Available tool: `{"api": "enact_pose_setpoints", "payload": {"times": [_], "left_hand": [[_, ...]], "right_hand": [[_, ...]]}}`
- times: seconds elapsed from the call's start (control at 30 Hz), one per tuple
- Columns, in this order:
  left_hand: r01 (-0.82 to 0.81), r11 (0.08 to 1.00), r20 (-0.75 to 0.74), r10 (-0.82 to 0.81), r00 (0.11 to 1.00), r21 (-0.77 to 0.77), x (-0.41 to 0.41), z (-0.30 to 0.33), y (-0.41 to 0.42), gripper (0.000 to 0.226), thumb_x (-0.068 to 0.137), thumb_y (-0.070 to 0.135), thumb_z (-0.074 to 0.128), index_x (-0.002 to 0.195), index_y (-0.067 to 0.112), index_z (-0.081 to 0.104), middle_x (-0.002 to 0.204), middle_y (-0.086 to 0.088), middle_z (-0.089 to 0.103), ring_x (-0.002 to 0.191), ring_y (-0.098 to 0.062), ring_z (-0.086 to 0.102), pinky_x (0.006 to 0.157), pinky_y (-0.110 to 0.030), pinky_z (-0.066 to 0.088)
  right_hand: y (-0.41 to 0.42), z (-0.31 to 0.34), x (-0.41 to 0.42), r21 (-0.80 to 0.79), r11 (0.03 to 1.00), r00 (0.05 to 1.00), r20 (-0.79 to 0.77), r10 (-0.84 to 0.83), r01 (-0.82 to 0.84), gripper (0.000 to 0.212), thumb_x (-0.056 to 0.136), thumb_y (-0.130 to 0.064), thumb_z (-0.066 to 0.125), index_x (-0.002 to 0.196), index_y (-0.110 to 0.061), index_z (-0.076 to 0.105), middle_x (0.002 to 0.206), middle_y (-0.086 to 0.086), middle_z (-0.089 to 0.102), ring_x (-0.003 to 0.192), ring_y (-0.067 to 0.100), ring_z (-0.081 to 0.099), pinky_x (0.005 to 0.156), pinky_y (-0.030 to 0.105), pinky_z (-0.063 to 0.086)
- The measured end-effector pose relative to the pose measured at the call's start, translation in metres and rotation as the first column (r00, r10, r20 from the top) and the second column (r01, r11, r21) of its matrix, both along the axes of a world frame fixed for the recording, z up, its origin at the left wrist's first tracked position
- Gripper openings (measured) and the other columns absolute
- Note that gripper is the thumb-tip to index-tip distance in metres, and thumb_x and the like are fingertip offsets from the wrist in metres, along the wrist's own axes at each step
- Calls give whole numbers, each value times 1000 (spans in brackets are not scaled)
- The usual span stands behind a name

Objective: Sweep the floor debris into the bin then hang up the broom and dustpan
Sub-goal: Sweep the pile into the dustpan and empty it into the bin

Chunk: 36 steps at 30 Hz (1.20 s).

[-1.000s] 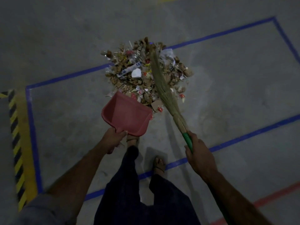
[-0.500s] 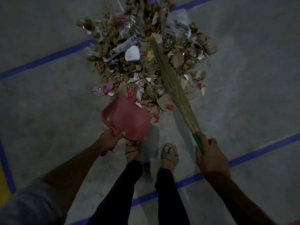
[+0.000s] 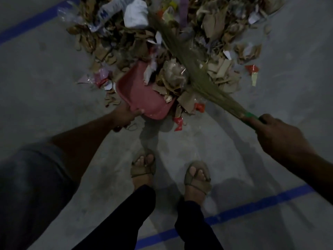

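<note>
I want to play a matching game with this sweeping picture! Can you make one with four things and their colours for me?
Things:
1. dustpan
2. broom handle
3. floor line
4. broom bristles

Colours:
A. blue
B. straw tan
C. pinkish red
D. green

Pairs: 1-C, 2-D, 3-A, 4-B

Debris pile [image 3: 180, 33] cut off above

Dustpan [image 3: 144, 92] now pushed under debris [image 3: 173, 76], some inside
</note>
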<state>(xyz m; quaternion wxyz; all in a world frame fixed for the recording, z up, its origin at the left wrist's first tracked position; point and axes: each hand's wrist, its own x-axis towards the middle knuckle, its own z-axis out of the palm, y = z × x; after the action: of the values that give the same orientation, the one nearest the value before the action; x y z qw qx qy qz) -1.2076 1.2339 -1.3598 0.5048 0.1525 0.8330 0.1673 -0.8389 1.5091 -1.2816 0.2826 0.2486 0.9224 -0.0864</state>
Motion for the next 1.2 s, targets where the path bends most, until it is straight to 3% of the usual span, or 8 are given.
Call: {"api": "enact_pose_setpoints", "payload": {"times": [0.33,0.47,0.57,0.67,0.83,0.97,1.1,1.2], "left_hand": [[-119,971,64,108,992,207,33,-1,3,28,96,38,65,96,11,64,50,5,49,39,-14,45,39,-26,38],[-152,941,26,151,988,304,58,28,-4,24,99,24,63,77,29,57,49,22,56,43,8,51,45,-8,37],[-210,920,53,204,978,331,70,62,-12,27,98,32,64,75,20,58,51,17,54,45,5,50,47,-11,38],[-287,878,69,283,957,384,82,115,-17,44,98,33,65,69,3,49,53,3,48,46,-6,48,48,-21,40],[-418,802,136,400,906,427,97,243,-5,34,98,30,64,68,20,51,54,1,46,42,-14,44,40,-22,35],[-487,762,151,471,869,428,105,353,0,35,97,34,65,71,18,48,55,1,45,37,-9,40,37,-17,30],[-519,734,159,505,848,438,117,453,-6,32,99,32,63,79,12,47,58,-6,37,35,-8,32,35,-14,24],[-515,721,168,500,850,464,126,513,-21,38,97,38,64,75,13,45,55,-6,34,36,-12,29,41,-17,23]], "right_hand": [[-51,15,35,-221,975,986,-159,-48,12,63,85,-18,68,142,-34,46,106,5,59,67,25,59,41,32,44],[-89,50,56,-275,954,976,-144,-163,119,66,81,-17,69,139,-37,46,102,0,58,67,22,59,41,37,46],[-112,89,67,-325,930,958,-163,-234,172,62,85,-15,68,139,-34,45,104,-2,56,69,20,59,45,38,47],[-129,139,67,-337,919,946,-173,-274,205,59,84,-14,70,137,-24,46,100,1,55,60,20,57,41,36,45],[-147,239,56,-319,909,914,-213,-345,269,58,88,-21,71,137,-21,40,100,9,61,60,23,59,43,38,51],[-158,340,49,-359,889,875,-282,-394,285,58,93,-19,67,139,-27,34,107,8,64,69,21,62,52,36,53],[-173,431,60,-314,919,858,-376,-351,238,62,90,-16,70,139,-26,34,100,9,64,61,17,59,47,29,45],[-188,483,75,-307,926,827,-444,-344,220,62,91,-16,69,140,-27,32,101,8,63,64,18,61,48,37,52]]}}
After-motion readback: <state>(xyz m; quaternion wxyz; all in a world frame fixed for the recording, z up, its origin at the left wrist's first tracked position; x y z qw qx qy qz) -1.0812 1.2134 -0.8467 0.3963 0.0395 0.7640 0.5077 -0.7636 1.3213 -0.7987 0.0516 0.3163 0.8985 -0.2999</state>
